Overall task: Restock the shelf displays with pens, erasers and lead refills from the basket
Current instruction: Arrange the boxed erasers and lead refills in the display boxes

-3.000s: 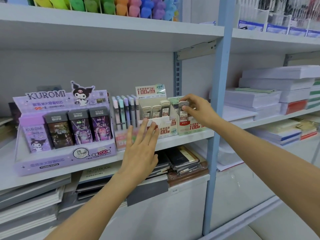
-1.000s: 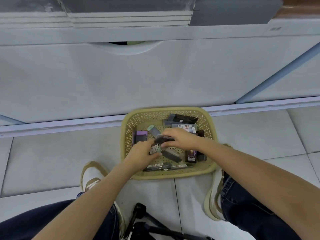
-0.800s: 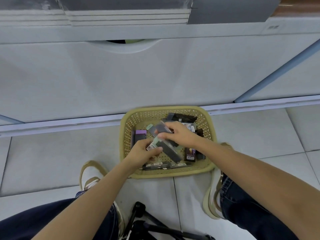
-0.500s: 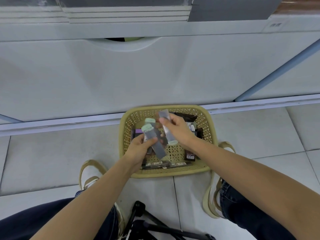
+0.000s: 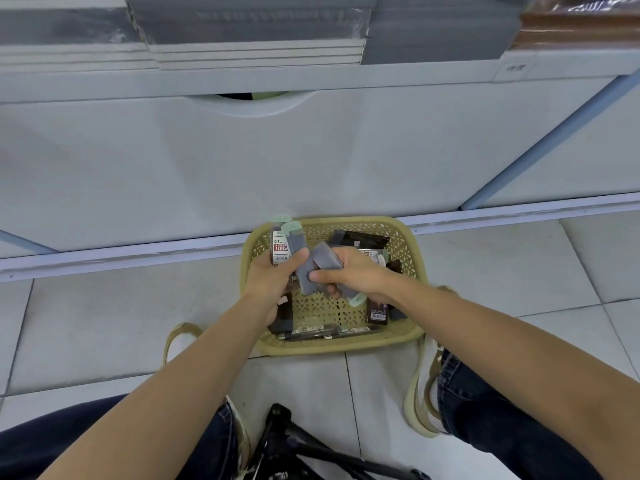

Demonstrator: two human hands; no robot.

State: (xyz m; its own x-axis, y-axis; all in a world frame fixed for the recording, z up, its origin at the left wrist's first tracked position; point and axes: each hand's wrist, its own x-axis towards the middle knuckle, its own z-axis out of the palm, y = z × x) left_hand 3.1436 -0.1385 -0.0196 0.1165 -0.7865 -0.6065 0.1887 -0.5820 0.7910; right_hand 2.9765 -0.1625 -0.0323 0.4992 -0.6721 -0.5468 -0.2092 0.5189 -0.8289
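Above the basket (image 5: 332, 344), left hand (image 5: 273, 275) gripped two lead refill cases (image 5: 281, 242); right hand (image 5: 353, 271) pinched a third case (image 5: 325, 259).

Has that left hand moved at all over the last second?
Yes. The left hand has risen from low in the basket toward its far rim; the lead cases it grips now poke past that rim.
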